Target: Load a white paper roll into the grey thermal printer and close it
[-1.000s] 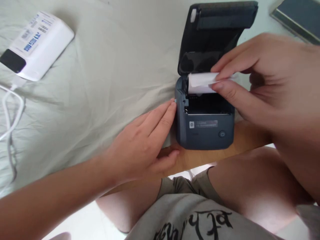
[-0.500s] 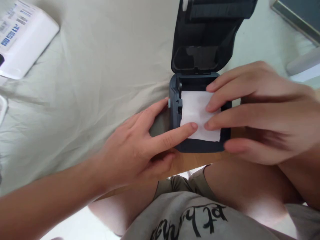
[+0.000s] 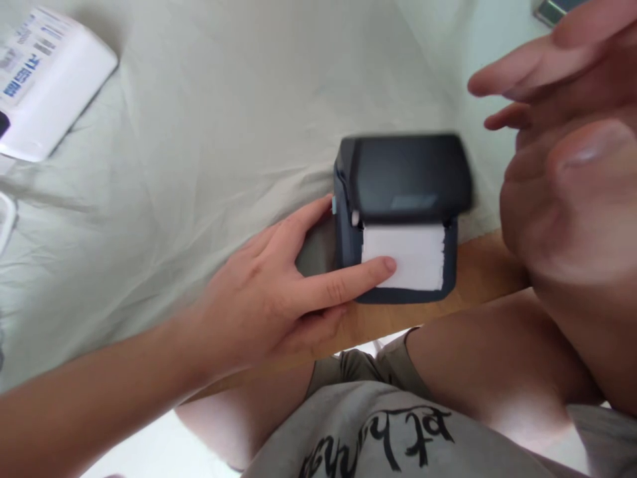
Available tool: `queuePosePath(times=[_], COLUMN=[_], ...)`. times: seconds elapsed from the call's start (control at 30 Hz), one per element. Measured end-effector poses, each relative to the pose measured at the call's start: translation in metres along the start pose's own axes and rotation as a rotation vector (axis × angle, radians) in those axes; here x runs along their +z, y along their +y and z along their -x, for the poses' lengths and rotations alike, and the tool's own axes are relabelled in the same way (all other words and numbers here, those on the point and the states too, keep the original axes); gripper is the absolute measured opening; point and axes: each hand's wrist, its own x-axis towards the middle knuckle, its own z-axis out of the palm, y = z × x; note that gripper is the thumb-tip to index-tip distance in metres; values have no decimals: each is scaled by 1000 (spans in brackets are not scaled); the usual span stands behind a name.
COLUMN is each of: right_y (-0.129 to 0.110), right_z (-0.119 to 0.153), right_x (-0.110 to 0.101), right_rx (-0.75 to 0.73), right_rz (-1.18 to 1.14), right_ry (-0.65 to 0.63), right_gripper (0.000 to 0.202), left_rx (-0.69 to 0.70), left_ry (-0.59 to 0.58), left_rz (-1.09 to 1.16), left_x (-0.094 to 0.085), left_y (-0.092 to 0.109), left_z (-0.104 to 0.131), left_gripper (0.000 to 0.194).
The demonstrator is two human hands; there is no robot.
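Observation:
A small dark label printer [image 3: 347, 249], with a pale button on its left side, sits at the table edge. Its black lid [image 3: 411, 176] is blurred and partly lowered, tilted over the rear of the body. White paper [image 3: 418, 259] stretches out from under the lid across the front. My left hand [image 3: 279, 285] holds the printer from the left: one finger presses the paper flat, others rest along the side, and the thumb is near the front edge. My right hand [image 3: 572, 153] is raised to the right, apart from the printer, fingers spread and holding nothing visible.
A white device [image 3: 64, 86] with printed labels lies at the upper left on the pale green cloth [image 3: 199, 119]. Part of a dark box [image 3: 550, 12] shows at the upper right. The wooden table edge [image 3: 388, 315] runs just above my lap.
The lid has swung down from upright over the paper. My right hand has left the paper and risen to the right. The paper's end now lies nearer the front edge. My left hand stays put.

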Motion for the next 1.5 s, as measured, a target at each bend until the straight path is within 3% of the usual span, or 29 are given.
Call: queuePosePath(times=[0.07,0.13,0.3,0.4,0.57,0.77,0.9,0.97,1.03,1.13,1.2,1.4,1.5], right_y=[-3,-4,5,9,13,15,8,4,2,0,-1,-5,-6], right_z=[0,-3,-13,-18,-30,-21,-3,3,6,4,2,-1,-2], right_x=[0,2,4,-1,-4,2,1,1,0,-1,-2,-5,-6], right_rx=[-162,-252,-193,-169,-105,-136,-108,-37,27,67,79,103,75], right_rz=[34,45,-106,-187,-248,-180,47,64,-27,-104,-84,-120,-129], right_ry=[58,-33,-232,-293,-505,-387,-178,-84,-138,-331,-366,-458,-491], right_gripper=[60,47,45,43,43,50,62,66,72,93,99,96,98], left_rx=[11,16,12,-44,-29,-110,-78,-118,-132,-124,-133,-181,-206], left_ry=[3,24,-64,-29,-2,67,-48,14,40,-54,-84,36,23], left_rz=[2,3,14,4,-23,-72,-79,-101,-127,-128,-117,-44,-33], left_x=[-1,-3,-8,-9,-5,2,1,2,1,-2,-3,3,-1], left_y=[-2,-4,-3,0,4,8,7,7,7,7,8,14,16], left_z=[-1,-2,-3,-3,-6,-6,-4,-3,-3,-4,-5,-9,-13], left_gripper=[73,70,83,91,84,87,91,89,89,97,102,93,94])
